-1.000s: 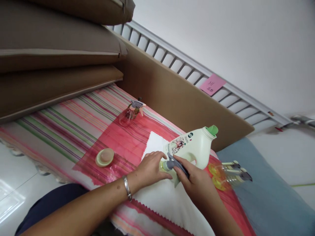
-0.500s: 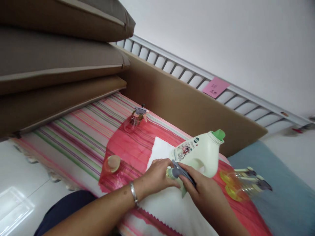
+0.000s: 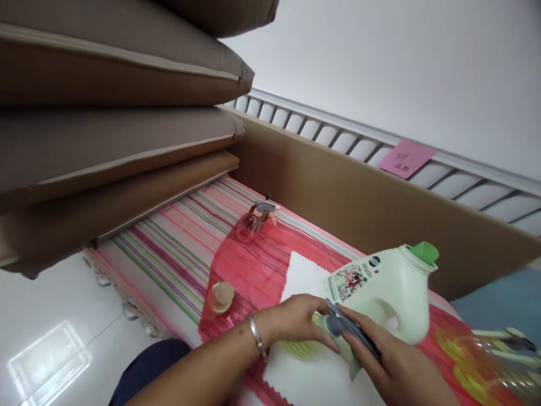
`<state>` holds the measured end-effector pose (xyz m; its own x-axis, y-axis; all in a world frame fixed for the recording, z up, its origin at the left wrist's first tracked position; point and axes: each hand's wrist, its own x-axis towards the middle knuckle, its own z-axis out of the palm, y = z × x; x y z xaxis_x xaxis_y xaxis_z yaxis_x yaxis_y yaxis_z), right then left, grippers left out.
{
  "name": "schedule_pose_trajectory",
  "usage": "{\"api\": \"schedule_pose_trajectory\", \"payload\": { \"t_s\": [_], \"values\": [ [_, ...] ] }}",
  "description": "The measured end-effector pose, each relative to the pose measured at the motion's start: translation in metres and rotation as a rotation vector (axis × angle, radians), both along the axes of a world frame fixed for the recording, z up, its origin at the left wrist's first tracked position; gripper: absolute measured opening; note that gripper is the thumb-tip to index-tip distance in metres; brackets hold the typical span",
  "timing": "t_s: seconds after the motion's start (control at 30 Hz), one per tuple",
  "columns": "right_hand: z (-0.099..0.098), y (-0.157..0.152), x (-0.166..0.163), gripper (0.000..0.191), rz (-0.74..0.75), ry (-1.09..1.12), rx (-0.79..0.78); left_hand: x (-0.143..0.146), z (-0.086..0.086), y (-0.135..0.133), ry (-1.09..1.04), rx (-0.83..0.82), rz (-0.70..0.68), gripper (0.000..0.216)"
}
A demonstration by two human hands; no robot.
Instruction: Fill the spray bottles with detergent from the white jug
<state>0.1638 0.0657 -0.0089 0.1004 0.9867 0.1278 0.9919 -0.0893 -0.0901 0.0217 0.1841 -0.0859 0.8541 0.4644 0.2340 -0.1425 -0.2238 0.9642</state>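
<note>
My left hand point(image 3: 296, 324) is closed round a small yellow spray bottle point(image 3: 321, 326) lying over a white cloth point(image 3: 302, 276). Closed fingers of my right hand point(image 3: 389, 363) grip the bottle's grey trigger head point(image 3: 338, 322). Right behind both hands a pale green detergent jug point(image 3: 384, 296) with a green cap point(image 3: 425, 252) lies tilted on the cloth. The yellow bottle's body is mostly hidden under my left hand.
A pink spray bottle point(image 3: 256, 219) lies further back on the striped pink cover point(image 3: 169, 242). A round beige lid point(image 3: 222, 296) sits left of my hands. Yellow spray bottles point(image 3: 490, 352) lie at the right. Brown cushions point(image 3: 105, 113) are stacked at left; a cardboard panel point(image 3: 359, 203) stands behind.
The view has swung left and closer, so everything sits further right in the picture. Both hands keep their hold on the small spray bottle.
</note>
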Motion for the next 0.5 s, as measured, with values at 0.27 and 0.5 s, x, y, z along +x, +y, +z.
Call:
{"api": "schedule_pose_trajectory", "payload": {
  "t_s": [0.27,0.5],
  "values": [
    [0.002,0.001,-0.012,0.033,0.002,0.018,0.086,0.002,-0.001,-0.004,0.066,0.017,0.18,0.06],
    [0.01,0.001,-0.019,0.034,-0.001,-0.011,0.021,-0.003,0.002,0.002,-0.049,0.074,0.007,0.056]
  ]
}}
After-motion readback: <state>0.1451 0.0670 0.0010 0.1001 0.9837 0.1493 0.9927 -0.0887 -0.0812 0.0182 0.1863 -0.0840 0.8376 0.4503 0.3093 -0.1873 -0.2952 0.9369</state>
